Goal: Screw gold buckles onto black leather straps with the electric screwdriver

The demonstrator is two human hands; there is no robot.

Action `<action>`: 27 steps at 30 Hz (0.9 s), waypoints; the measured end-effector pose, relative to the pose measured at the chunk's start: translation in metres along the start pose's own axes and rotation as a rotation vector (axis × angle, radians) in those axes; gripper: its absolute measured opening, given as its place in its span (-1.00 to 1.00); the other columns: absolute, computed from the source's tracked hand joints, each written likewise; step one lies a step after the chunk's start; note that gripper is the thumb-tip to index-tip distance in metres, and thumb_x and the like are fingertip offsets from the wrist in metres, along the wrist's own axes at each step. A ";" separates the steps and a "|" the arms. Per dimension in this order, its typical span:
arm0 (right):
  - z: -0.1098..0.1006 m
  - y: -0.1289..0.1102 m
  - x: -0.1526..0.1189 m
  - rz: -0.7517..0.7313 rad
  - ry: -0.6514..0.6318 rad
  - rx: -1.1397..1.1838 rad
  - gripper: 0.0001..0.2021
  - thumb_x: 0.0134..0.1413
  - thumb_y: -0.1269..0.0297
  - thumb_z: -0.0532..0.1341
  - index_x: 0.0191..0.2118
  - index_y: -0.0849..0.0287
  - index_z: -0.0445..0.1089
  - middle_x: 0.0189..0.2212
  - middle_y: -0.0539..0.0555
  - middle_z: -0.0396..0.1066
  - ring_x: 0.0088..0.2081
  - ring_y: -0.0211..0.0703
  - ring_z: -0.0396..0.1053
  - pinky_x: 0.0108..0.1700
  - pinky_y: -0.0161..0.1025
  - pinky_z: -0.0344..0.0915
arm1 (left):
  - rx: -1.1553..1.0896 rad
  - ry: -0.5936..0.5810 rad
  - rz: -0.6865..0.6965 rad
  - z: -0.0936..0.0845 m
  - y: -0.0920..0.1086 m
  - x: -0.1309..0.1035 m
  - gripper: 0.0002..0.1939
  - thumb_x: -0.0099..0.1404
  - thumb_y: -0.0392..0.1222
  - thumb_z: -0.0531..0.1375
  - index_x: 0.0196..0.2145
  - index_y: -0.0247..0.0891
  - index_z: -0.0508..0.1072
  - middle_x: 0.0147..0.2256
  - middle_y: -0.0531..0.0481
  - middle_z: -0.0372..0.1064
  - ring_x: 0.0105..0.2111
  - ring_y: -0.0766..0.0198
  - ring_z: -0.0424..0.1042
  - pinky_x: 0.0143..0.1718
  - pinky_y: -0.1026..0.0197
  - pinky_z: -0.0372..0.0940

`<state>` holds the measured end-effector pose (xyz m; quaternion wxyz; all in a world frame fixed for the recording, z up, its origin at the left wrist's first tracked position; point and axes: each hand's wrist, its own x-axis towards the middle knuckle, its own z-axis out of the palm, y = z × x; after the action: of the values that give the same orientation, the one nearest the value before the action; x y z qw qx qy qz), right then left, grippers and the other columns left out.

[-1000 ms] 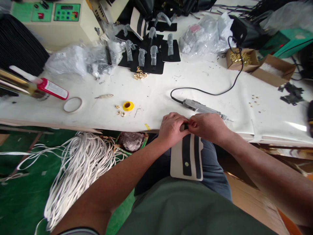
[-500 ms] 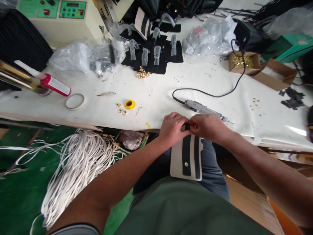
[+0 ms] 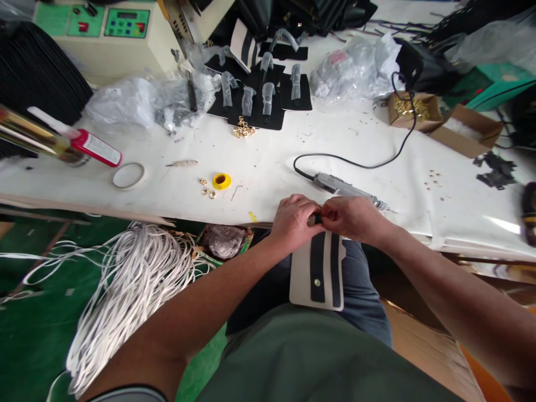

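Note:
Over my lap hangs a beige panel (image 3: 300, 273) with two black strips and a round gold-coloured stud near its lower end. My left hand (image 3: 295, 220) grips the panel's upper end with bent fingers. Close against it, my right hand (image 3: 347, 218) pinches a small black piece (image 3: 317, 218) at the top of the panel, mostly hidden by the fingers. Just beyond my right hand, a grey corded rotary tool (image 3: 345, 187) lies on the white table (image 3: 259, 151).
Left of my hands lie a yellow ring (image 3: 221, 181), small gold rings, an awl (image 3: 182, 163) and a tape roll (image 3: 128, 175). Black panels (image 3: 274, 120) with wrapped handles lie further back. White cords (image 3: 121, 296) hang at lower left; open boxes (image 3: 464, 139) stand right.
The view has shifted very slightly. Both hands stay together at the panel's upper end, with only a slight change in the fingers.

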<state>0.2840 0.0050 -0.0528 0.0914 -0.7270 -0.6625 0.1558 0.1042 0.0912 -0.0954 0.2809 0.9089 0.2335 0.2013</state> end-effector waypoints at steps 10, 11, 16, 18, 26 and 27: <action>-0.003 0.010 -0.007 0.108 -0.056 0.465 -0.91 0.09 0.23 0.30 -0.38 0.09 0.53 -0.50 -0.04 0.51 -0.48 -0.20 0.41 -0.43 -0.25 0.30 | -0.003 0.021 0.011 0.002 -0.001 0.001 -0.65 0.19 0.02 0.50 -0.13 -0.13 0.60 -0.04 -0.01 0.63 0.10 0.03 0.43 0.13 -0.04 0.26; -0.005 0.011 -0.009 0.117 -0.042 0.508 -0.90 0.10 0.23 0.31 -0.37 0.10 0.53 -0.51 -0.03 0.50 -0.49 -0.20 0.41 -0.43 -0.26 0.31 | -0.003 0.020 0.011 0.002 -0.001 0.000 -0.65 0.18 0.01 0.51 -0.14 -0.13 0.60 -0.04 0.00 0.63 0.10 0.03 0.43 0.13 -0.04 0.26; -0.010 0.018 -0.018 0.154 0.169 0.544 -0.86 0.15 0.18 0.33 -0.31 0.13 0.55 -0.47 0.02 0.54 -0.46 -0.15 0.46 -0.41 -0.24 0.36 | -0.012 0.029 0.015 0.004 -0.003 0.000 -0.65 0.17 0.01 0.52 -0.14 -0.14 0.60 -0.05 0.00 0.63 0.10 0.04 0.43 0.13 -0.05 0.26; -0.010 0.021 -0.022 0.166 0.240 0.504 -0.84 0.17 0.16 0.34 -0.27 0.14 0.57 -0.43 0.04 0.56 -0.44 -0.14 0.48 -0.38 -0.23 0.38 | -0.012 0.037 0.015 0.005 -0.003 0.000 -0.64 0.17 0.00 0.52 -0.14 -0.13 0.60 -0.05 0.00 0.63 0.10 0.04 0.43 0.13 -0.04 0.25; -0.010 0.029 -0.031 0.128 0.409 0.264 -0.85 0.21 0.18 0.30 -0.23 0.11 0.57 -0.35 0.07 0.56 -0.40 -0.14 0.50 -0.31 -0.20 0.42 | -0.024 0.046 0.017 0.005 -0.004 0.000 -0.63 0.14 -0.02 0.54 -0.14 -0.13 0.60 -0.04 0.01 0.63 0.09 0.05 0.44 0.12 -0.04 0.26; -0.011 0.030 -0.030 0.132 0.434 0.214 -0.84 0.22 0.18 0.29 -0.20 0.12 0.57 -0.30 0.09 0.57 -0.36 -0.11 0.51 -0.28 -0.18 0.44 | -0.026 0.050 0.018 0.005 -0.004 0.001 -0.63 0.14 -0.03 0.54 -0.15 -0.13 0.60 -0.05 0.02 0.63 0.08 0.05 0.44 0.12 -0.04 0.27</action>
<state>0.3142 -0.0272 -0.0494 0.2977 -0.7713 -0.5582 0.0707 0.1059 0.0924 -0.1016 0.2848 0.9018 0.2299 0.2296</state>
